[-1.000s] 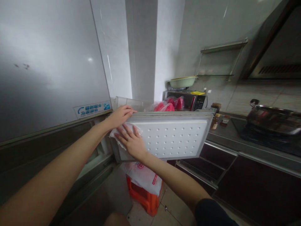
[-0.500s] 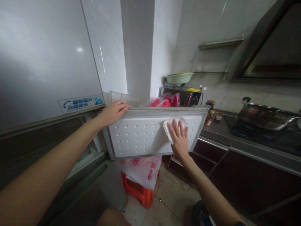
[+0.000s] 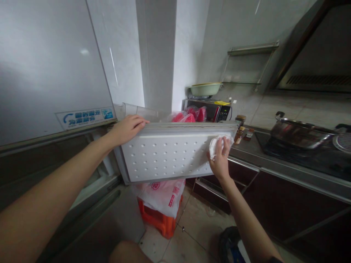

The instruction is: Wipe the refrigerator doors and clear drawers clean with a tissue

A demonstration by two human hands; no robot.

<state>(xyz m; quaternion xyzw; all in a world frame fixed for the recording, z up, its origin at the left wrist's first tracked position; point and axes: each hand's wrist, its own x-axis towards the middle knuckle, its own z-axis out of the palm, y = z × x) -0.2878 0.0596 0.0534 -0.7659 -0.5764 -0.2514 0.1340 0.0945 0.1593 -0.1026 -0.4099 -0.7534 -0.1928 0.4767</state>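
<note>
The fingers of the right hand are curled around a crumpled white cloth, pressing it against the white dimpled inner panel of the open freezer-drawer front at its upper right corner, just under the grey top rim. The left hand sits at the opposite end — its fingers hooked over the top edge of the panel near the upper left corner, thumb side toward the fridge body, gripping the rim. The panel hangs tilted outward between the two hands, its rows of small round dimples facing the camera. Behind its top edge show a clear plastic drawer bin and red packets in clear wrapping. Below the panel, on the tiled floor, an orange plastic crate holds a white plastic bag with red print. Above the left arm rises the glossy grey upper fridge door with a blue-and-white sticker near its lower edge. Along the right runs a dark counter — on it a steel lidded pot on the black hob, small brown jars at the counter's far left end, and beyond them a microwave with a pale green basin on top.
</note>
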